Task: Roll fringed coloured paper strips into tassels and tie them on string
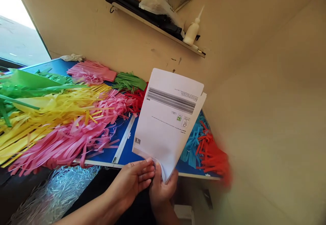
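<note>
A white paper envelope (165,126), printed with barcode stripes, small text and a green logo, is held up tilted in front of me. At its bottom right corner, my right hand (163,187) grips the paper with the thumb on the near face. My left hand (134,177) pinches the bottom edge beside it, thumb pressed on the paper and fingers curled. The lower edge bends up between my two thumbs. Behind it lie blue tissue fringe (192,147) and red tissue fringe (214,153).
A blue table (102,156) bears pink fringe (68,138), yellow fringe (51,109) and green fringe (28,82). Clear shredded strips (66,187) hang below its near edge. On the wall, a shelf (152,24) carries black items and a squeeze bottle (192,31).
</note>
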`<action>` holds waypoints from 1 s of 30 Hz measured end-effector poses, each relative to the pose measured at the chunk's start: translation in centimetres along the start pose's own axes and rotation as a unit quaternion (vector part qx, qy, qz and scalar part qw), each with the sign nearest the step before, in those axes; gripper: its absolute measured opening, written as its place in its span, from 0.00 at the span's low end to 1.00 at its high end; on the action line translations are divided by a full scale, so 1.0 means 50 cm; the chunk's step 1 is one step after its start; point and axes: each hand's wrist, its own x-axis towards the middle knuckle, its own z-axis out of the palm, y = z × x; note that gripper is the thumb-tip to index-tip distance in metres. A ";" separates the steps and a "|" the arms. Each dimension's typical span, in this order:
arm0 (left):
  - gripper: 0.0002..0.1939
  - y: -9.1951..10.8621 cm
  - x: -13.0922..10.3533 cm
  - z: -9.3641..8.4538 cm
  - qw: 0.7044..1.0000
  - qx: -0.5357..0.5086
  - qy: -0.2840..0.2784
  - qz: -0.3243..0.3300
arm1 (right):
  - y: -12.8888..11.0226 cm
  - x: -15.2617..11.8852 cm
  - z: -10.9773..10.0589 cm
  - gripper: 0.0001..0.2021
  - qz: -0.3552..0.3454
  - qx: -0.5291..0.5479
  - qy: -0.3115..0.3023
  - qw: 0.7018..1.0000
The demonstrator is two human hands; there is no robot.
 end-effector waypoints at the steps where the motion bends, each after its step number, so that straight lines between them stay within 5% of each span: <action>1: 0.04 0.001 0.000 0.000 1.000 -0.002 0.001 -0.002 | 0.001 0.000 0.000 0.14 -0.003 0.002 -0.003 1.000; 13: 0.11 0.012 -0.008 -0.008 0.999 0.045 0.001 -0.023 | 0.031 -0.018 -0.010 0.16 -0.017 0.015 -0.048 0.999; 17: 0.08 -0.009 -0.010 -0.035 0.991 0.129 -0.030 0.026 | 0.016 0.001 -0.006 0.19 0.029 0.021 -0.001 0.999; 19: 0.09 -0.006 -0.013 -0.070 0.944 0.311 -0.074 0.077 | 0.002 0.024 -0.011 0.22 0.082 0.056 0.024 0.995; 21: 0.16 0.017 -0.016 -0.108 0.849 0.507 -0.072 0.131 | -0.014 0.045 -0.021 0.25 0.122 0.121 0.034 0.985; 25: 0.13 0.061 -0.016 -0.121 0.717 0.615 -0.035 0.326 | -0.049 0.050 -0.023 0.30 0.167 0.276 0.009 0.947; 27: 0.17 0.046 -0.011 -0.091 0.694 0.582 -0.059 0.420 | -0.068 0.036 -0.007 0.32 0.188 0.333 -0.012 0.924; 30: 0.25 0.008 0.000 -0.036 0.741 0.463 -0.044 0.485 | -0.098 0.025 0.015 0.29 0.206 0.361 -0.059 0.907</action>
